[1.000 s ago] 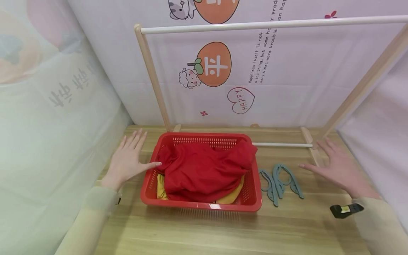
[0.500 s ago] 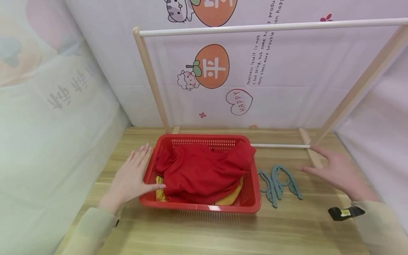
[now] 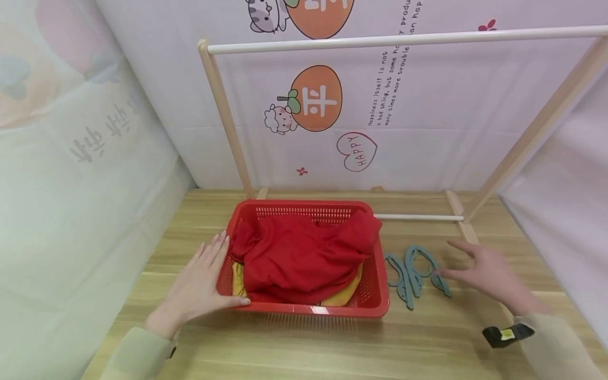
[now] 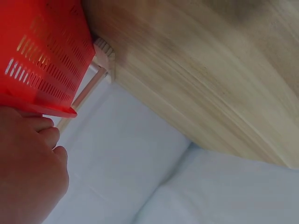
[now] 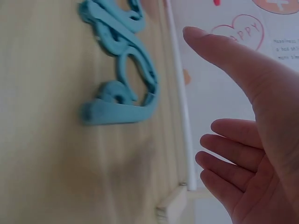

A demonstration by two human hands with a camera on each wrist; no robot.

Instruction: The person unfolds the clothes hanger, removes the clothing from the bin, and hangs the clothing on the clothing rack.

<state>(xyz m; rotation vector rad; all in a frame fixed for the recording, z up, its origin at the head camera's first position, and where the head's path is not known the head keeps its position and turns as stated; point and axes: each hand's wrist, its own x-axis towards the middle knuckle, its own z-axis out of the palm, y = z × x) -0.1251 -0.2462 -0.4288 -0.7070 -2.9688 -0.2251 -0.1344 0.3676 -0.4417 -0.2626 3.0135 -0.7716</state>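
Observation:
A red plastic basket (image 3: 380, 295) holds a crumpled red garment (image 3: 299, 258), with yellow cloth (image 3: 343, 294) showing beneath it. My left hand (image 3: 197, 287) rests on the basket's left rim, fingers extended and thumb along the front left corner. In the left wrist view, the hand (image 4: 30, 163) lies against the basket wall (image 4: 51, 60). My right hand (image 3: 489, 277) hovers just right of the blue-green folding hangers (image 3: 423, 269), thumb and fingers apart. Nothing lies between them in the right wrist view, where the hangers (image 5: 124, 60) lie near the thumb.
A wooden rack with a white top bar (image 3: 404, 39) stands behind the basket. Its lower white bar (image 3: 418, 217) runs to the right foot (image 3: 467, 229). Printed cloth (image 3: 418, 153) hangs at the back, and pale cloth (image 3: 85, 211) encloses the left side of the wooden table (image 3: 332, 353).
My left hand has moved right and toward me onto the basket's rim. The right hand has come nearer and leftward to the hangers. Basket and hangers stay in place on the table.

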